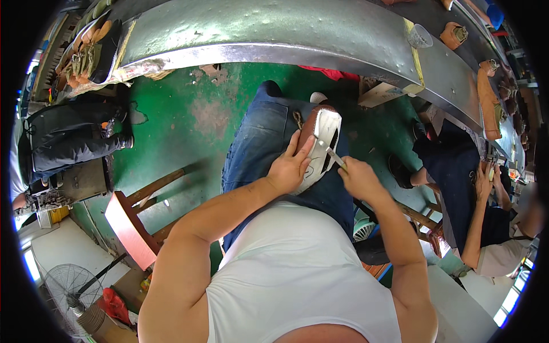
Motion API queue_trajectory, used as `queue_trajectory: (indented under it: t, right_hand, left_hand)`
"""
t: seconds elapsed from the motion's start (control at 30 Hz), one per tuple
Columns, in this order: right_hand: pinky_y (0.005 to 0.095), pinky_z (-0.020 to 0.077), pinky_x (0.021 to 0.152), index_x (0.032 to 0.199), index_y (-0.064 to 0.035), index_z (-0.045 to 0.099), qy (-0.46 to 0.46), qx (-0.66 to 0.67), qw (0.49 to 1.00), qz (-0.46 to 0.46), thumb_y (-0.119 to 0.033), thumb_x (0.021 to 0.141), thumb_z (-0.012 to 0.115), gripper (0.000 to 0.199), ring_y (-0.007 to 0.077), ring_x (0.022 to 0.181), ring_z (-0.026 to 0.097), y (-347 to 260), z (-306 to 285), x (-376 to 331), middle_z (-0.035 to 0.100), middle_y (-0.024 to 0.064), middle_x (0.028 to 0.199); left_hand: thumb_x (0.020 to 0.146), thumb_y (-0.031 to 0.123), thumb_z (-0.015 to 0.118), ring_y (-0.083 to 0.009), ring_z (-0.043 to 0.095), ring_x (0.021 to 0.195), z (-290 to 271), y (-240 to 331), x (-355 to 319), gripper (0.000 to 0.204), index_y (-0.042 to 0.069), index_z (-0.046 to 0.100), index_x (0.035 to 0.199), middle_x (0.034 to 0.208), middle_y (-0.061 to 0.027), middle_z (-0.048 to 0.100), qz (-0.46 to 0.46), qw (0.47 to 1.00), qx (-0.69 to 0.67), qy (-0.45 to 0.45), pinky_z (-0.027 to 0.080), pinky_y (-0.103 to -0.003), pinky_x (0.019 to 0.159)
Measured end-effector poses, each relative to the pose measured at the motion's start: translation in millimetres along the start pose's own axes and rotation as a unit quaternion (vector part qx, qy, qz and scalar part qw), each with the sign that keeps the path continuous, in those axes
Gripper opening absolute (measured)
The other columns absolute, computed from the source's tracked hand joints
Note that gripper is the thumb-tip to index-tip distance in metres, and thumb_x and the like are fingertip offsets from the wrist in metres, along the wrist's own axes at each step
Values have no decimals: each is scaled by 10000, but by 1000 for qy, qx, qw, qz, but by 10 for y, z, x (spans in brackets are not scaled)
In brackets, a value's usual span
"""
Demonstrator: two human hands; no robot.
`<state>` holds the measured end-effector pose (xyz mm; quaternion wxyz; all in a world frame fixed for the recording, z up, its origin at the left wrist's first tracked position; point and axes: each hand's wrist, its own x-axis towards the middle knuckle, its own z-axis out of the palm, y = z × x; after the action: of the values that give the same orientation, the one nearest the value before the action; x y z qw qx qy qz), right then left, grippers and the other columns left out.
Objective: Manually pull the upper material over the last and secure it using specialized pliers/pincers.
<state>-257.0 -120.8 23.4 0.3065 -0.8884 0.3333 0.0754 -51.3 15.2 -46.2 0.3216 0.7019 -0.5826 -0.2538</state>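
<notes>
the person wears a white top [297, 268] with no sleeves and blue jeans [257, 143]. both arms are bare.

Green floor [171, 114] with worn brown patches — blue jeans [257, 143], a brown shoe [320, 143] with a white sole, a red stool [128, 228] — grey metal belt [257, 28].
</notes>
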Motion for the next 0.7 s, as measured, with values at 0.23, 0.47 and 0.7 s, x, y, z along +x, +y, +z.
queue_trajectory:
  t: [0.23,0.47,0.7]
  right_hand:
    - [450,522,639,958,33,572,12,179,982,54,-293,961,594,326,355,691,672,-256,-305,202,658,223,821]
    - [443,509,706,983,8,579,-30,195,978,69,-310,980,563,319,407,787,654,-1,67,101,662,224,835]
    - [299,500,787,1114,-2,576,184,418,883,111,-149,968,578,207,147,837,619,57,793,-553,644,81,917]
  left_hand:
    - [1003,345,494,-471,648,1030,-362,242,222,608,300,262,1562,1566,-353,140,-59,975,99,-189,549,-448,896]
    - [763,220,808,-470,542,1226,-400,257,-296,1201,95,-60,1584,1479,-333,371,-202,950,-151,-184,405,-389,1080]
    - [733,73,783,-356,660,1096,-1384,565,106,759,42,425,1401,1217,-218,638,-49,996,-53,-53,513,-380,955]
